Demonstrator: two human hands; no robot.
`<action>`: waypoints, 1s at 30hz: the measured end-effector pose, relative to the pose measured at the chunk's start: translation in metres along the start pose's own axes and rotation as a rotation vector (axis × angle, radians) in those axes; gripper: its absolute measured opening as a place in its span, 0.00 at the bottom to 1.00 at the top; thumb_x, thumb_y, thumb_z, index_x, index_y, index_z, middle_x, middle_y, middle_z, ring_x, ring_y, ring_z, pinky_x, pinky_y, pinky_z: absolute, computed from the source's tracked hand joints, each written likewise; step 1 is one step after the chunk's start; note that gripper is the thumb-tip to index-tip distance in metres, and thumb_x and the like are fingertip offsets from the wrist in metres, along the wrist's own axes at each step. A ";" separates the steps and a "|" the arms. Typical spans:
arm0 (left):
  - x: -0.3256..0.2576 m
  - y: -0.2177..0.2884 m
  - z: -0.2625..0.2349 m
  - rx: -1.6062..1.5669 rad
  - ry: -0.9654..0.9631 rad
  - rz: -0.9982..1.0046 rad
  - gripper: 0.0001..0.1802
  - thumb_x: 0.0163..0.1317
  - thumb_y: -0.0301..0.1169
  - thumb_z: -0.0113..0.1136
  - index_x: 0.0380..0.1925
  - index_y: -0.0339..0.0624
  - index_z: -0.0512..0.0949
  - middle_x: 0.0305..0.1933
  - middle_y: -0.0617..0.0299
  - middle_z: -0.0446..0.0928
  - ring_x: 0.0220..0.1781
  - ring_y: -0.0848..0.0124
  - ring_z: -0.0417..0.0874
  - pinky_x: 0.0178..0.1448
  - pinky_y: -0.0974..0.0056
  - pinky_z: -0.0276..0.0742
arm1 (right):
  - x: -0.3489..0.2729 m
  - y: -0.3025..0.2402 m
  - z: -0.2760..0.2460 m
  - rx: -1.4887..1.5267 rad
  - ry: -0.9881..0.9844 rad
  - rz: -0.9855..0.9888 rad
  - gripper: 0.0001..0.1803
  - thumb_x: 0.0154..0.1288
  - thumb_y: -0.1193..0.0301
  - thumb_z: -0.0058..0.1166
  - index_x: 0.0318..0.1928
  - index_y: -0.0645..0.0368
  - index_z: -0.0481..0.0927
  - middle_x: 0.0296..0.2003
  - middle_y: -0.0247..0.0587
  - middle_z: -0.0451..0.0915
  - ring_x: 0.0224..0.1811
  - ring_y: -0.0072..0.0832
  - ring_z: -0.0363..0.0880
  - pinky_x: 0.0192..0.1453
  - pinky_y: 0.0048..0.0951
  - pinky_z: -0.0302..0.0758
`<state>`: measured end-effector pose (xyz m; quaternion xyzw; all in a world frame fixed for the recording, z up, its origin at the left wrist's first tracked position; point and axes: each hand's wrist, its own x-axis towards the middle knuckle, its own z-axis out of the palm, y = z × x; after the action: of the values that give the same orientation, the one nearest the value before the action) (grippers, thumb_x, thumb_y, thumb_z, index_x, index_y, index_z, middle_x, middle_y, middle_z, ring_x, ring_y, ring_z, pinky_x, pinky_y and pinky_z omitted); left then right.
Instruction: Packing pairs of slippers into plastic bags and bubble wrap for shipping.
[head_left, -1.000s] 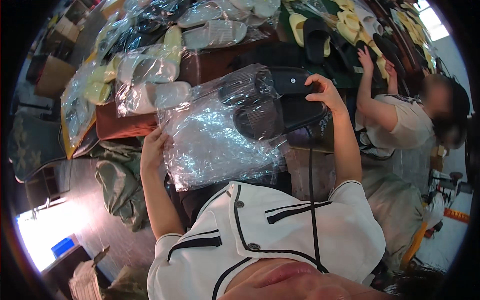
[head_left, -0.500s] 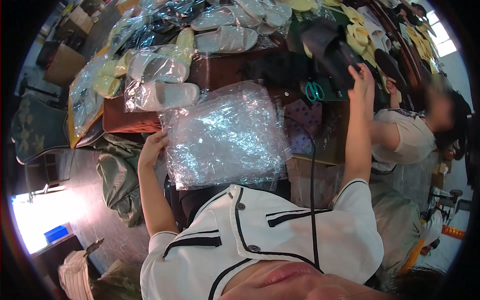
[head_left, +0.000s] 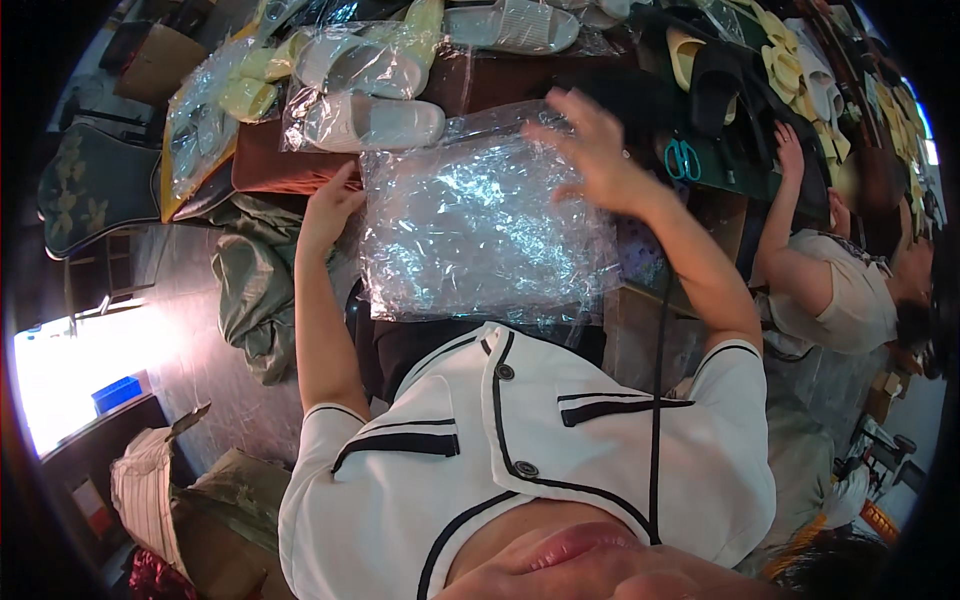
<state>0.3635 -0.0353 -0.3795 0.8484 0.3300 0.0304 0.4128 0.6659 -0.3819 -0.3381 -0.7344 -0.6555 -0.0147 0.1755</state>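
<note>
desk [head_left: 270,170]: brown, strewn with bagged slippers | clear plastic bag [head_left: 480,225]: large, crinkled, looks empty, at desk's near edge | bagged white slippers [head_left: 365,120]: pair in clear bag just behind | left hand [head_left: 330,205]: fingers grip bag's left edge | right hand [head_left: 590,150]: fingers spread wide over bag's top right corner

Clear plastic bag spread at the table edge

1 clear plastic bag [head_left: 480,235], crinkled and glossy with white glints all over, lies spread roughly flat and looks empty. Its far edge rests on the brown tabletop, just beside a bagged pair of white slippers; its near edge hangs over the table's front toward the person's lap. The left hand [head_left: 330,205] grips its left edge, while the right hand [head_left: 595,150], fingers spread open, hovers over its upper right corner.
</note>
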 end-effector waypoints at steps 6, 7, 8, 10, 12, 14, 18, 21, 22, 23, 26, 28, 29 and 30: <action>-0.033 0.112 0.003 0.406 0.256 0.359 0.35 0.62 0.36 0.69 0.70 0.51 0.71 0.47 0.53 0.81 0.49 0.60 0.82 0.54 0.57 0.77 | -0.035 -0.079 0.016 0.144 -0.576 -0.017 0.44 0.56 0.42 0.64 0.74 0.25 0.66 0.81 0.45 0.36 0.83 0.54 0.31 0.77 0.72 0.42; -0.038 0.124 0.012 0.422 0.215 0.495 0.36 0.61 0.39 0.70 0.70 0.54 0.71 0.54 0.52 0.79 0.56 0.56 0.79 0.59 0.52 0.75 | -0.039 -0.080 0.018 0.210 -0.609 0.006 0.40 0.59 0.44 0.64 0.73 0.26 0.68 0.81 0.45 0.38 0.83 0.54 0.34 0.76 0.72 0.44; -0.044 0.128 0.024 0.421 0.221 0.484 0.36 0.61 0.39 0.70 0.70 0.54 0.71 0.54 0.52 0.79 0.56 0.56 0.79 0.59 0.52 0.75 | -0.040 -0.079 0.015 0.210 -0.615 -0.005 0.40 0.59 0.44 0.64 0.73 0.26 0.68 0.81 0.45 0.38 0.83 0.54 0.34 0.76 0.72 0.44; -0.048 0.121 0.054 0.787 0.149 0.555 0.41 0.57 0.49 0.71 0.71 0.61 0.69 0.67 0.47 0.68 0.73 0.48 0.63 0.67 0.37 0.65 | -0.043 -0.074 0.010 0.261 -0.758 0.004 0.36 0.61 0.48 0.64 0.71 0.28 0.71 0.77 0.46 0.52 0.81 0.54 0.42 0.75 0.70 0.48; -0.053 0.090 0.087 0.763 0.062 0.514 0.43 0.54 0.54 0.71 0.71 0.62 0.69 0.68 0.44 0.65 0.74 0.42 0.58 0.68 0.31 0.59 | -0.045 -0.070 0.007 0.218 -0.839 0.010 0.35 0.62 0.50 0.64 0.70 0.30 0.73 0.74 0.45 0.59 0.80 0.53 0.47 0.75 0.68 0.50; -0.057 0.072 0.112 0.735 -0.031 0.484 0.45 0.51 0.59 0.70 0.70 0.63 0.70 0.70 0.42 0.62 0.76 0.37 0.53 0.69 0.24 0.54 | -0.042 -0.065 0.003 0.176 -0.919 0.030 0.33 0.62 0.52 0.65 0.69 0.31 0.74 0.70 0.45 0.67 0.79 0.53 0.51 0.74 0.66 0.53; -0.078 0.068 0.135 0.675 -0.127 0.458 0.47 0.50 0.62 0.69 0.71 0.63 0.69 0.73 0.39 0.59 0.79 0.36 0.48 0.74 0.25 0.47 | -0.026 -0.057 -0.015 0.344 -1.049 0.086 0.34 0.61 0.54 0.67 0.68 0.31 0.75 0.67 0.45 0.70 0.78 0.53 0.53 0.74 0.65 0.55; -0.081 0.059 0.143 0.673 -0.101 0.463 0.47 0.50 0.62 0.69 0.70 0.63 0.69 0.73 0.39 0.60 0.79 0.37 0.48 0.74 0.25 0.45 | -0.010 -0.062 -0.019 0.324 -0.714 0.014 0.43 0.53 0.57 0.72 0.71 0.28 0.70 0.73 0.46 0.61 0.79 0.55 0.48 0.75 0.66 0.55; -0.081 0.057 0.143 0.652 -0.087 0.459 0.47 0.50 0.62 0.69 0.70 0.62 0.70 0.73 0.39 0.60 0.79 0.37 0.48 0.75 0.26 0.45 | -0.004 -0.065 -0.018 0.252 -0.472 -0.039 0.49 0.48 0.59 0.76 0.72 0.25 0.68 0.77 0.47 0.55 0.80 0.56 0.45 0.75 0.66 0.54; -0.081 0.055 0.143 0.632 -0.072 0.454 0.46 0.50 0.62 0.69 0.70 0.62 0.70 0.73 0.39 0.61 0.79 0.37 0.48 0.75 0.26 0.45 | -0.001 -0.062 -0.011 0.206 -0.534 0.000 0.64 0.35 0.63 0.81 0.76 0.23 0.61 0.81 0.45 0.38 0.82 0.57 0.37 0.76 0.65 0.53; -0.079 0.054 0.142 0.646 -0.061 0.464 0.46 0.51 0.63 0.68 0.70 0.63 0.70 0.72 0.39 0.60 0.79 0.36 0.49 0.74 0.27 0.47 | -0.009 -0.049 0.025 0.123 -0.802 0.108 0.68 0.30 0.62 0.84 0.76 0.21 0.59 0.81 0.46 0.35 0.83 0.57 0.30 0.73 0.76 0.54; -0.078 0.050 0.139 0.647 -0.044 0.458 0.44 0.52 0.62 0.68 0.68 0.62 0.71 0.72 0.40 0.60 0.78 0.36 0.50 0.74 0.28 0.47 | -0.022 -0.046 0.054 0.079 -0.897 0.156 0.73 0.27 0.62 0.85 0.77 0.21 0.55 0.82 0.44 0.30 0.83 0.56 0.26 0.71 0.80 0.53; -0.076 0.043 0.139 0.609 -0.043 0.469 0.43 0.51 0.61 0.70 0.67 0.61 0.73 0.72 0.40 0.60 0.79 0.37 0.50 0.75 0.28 0.46 | -0.029 -0.045 0.062 0.108 -0.895 0.167 0.73 0.27 0.63 0.85 0.77 0.21 0.54 0.82 0.44 0.30 0.83 0.56 0.26 0.71 0.80 0.53; -0.076 0.041 0.138 0.570 -0.042 0.476 0.42 0.50 0.60 0.71 0.66 0.60 0.74 0.72 0.40 0.60 0.79 0.37 0.49 0.75 0.28 0.45 | -0.032 -0.046 0.063 0.138 -0.896 0.176 0.73 0.27 0.63 0.85 0.77 0.21 0.54 0.82 0.44 0.30 0.83 0.55 0.26 0.71 0.79 0.53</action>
<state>0.3712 -0.1922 -0.4239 0.9828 0.1101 0.0151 0.1477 0.6040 -0.3910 -0.3944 -0.7080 -0.6012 0.3628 -0.0761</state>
